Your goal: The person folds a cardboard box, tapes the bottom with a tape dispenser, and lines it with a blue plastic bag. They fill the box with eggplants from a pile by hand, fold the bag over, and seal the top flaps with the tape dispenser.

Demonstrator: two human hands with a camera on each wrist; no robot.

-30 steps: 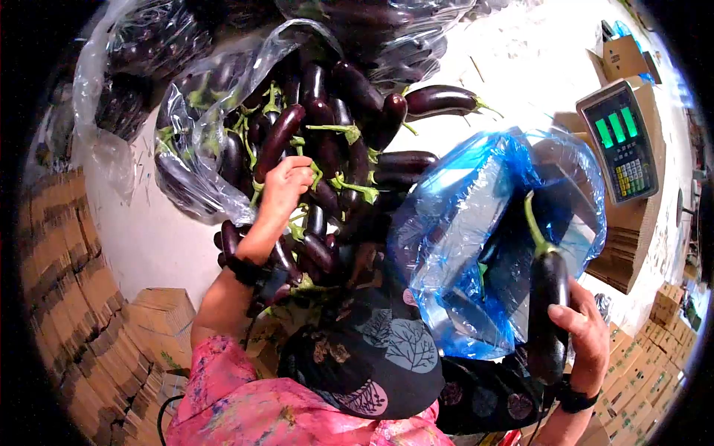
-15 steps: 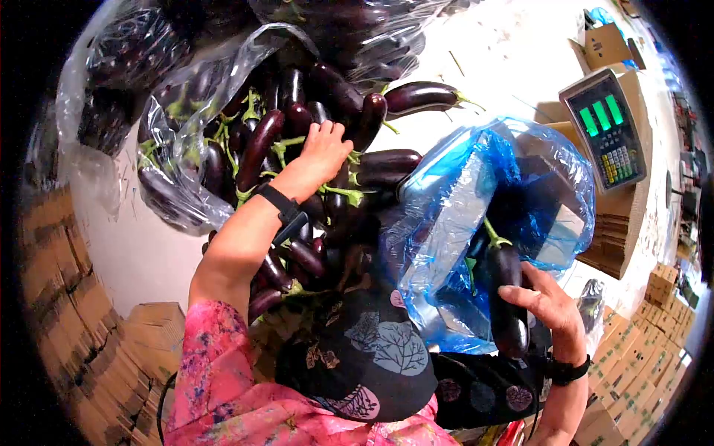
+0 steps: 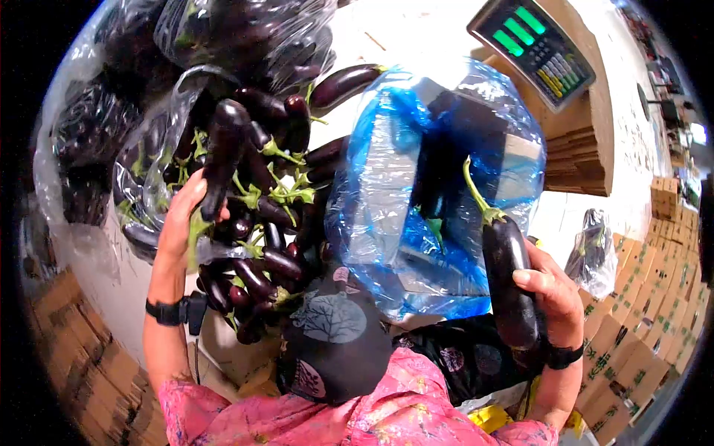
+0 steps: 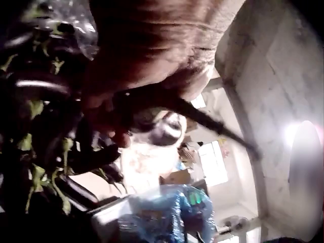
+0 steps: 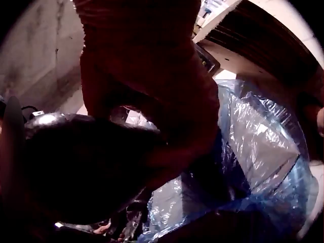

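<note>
In the head view my left hand grips a long dark eggplant, raised over the pile with its green stem pointing down by the wrist. That stem juts past the palm in the left wrist view. My right hand holds another eggplant at the near right edge of a blue plastic bag, stem toward the bag's mouth. Thumb and fingers wrap its side. The right wrist view shows this eggplant as a dark shape. Loose eggplants with green stems are heaped between the left hand and the bag.
A digital scale display with lit green bars stands on cardboard at the back right. Clear plastic bags of eggplants crowd the back left. Stacked cartons are on the right, and flattened cardboard on the left.
My left hand has moved from reaching into the pile to the left, and now holds an eggplant. My right hand keeps its eggplant beside the bag. The head view has shifted.
</note>
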